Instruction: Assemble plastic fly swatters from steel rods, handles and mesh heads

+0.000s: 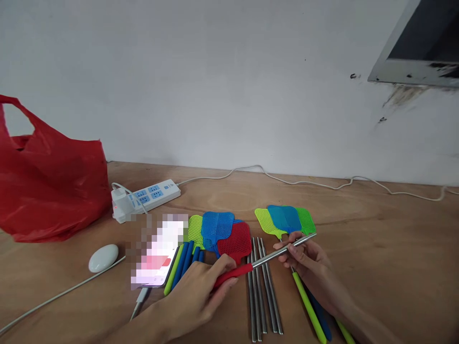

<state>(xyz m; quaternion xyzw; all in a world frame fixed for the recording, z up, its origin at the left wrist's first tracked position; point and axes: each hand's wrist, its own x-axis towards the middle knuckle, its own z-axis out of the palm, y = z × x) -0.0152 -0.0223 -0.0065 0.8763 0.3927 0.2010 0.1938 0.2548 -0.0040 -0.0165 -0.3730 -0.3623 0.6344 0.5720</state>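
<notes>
My left hand is closed around a red fly swatter handle, from which a metal rod runs up to the right. Near the rod's far end, the fingers of my right hand pinch it. Several loose metal rods lie side by side below. Behind my left hand is a pile of mesh swatter heads, with a blue head over a yellow-green one and a red head beside it. Blue and yellow-green handles lie left of them. Assembled swatters with a yellow-green handle lie partly under my right hand.
At left stands a red plastic bag. A white power strip trails its cable along the wall. A lit phone with a charging cable is next to a white mouse-shaped object. All rest on a wooden table.
</notes>
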